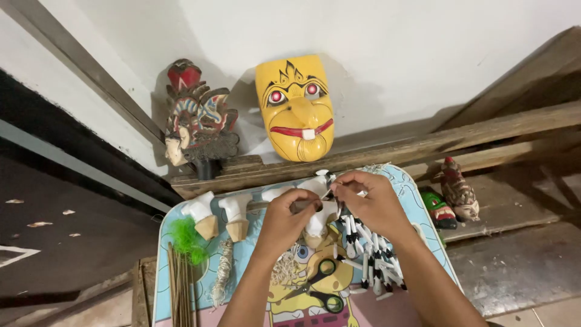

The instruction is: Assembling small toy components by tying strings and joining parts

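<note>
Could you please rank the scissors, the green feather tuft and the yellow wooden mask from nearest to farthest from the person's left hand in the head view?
From the left hand:
1. Black-handled scissors with yellow-green grips, just below it on the small printed table.
2. Bright green feather tuft, off to the left.
3. Yellow wooden mask with red eyes, up against the white wall.

A plain white wall [387,54] rises behind rough wooden planks [460,142]; dark floor [66,242] lies to the left.

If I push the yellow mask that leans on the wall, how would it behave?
The yellow mask stands nearly upright on a narrow wooden ledge, so it would probably tip or slide off. It looks like rigid carved wood, so likely stiff. Its glossy paint may chip.
</note>
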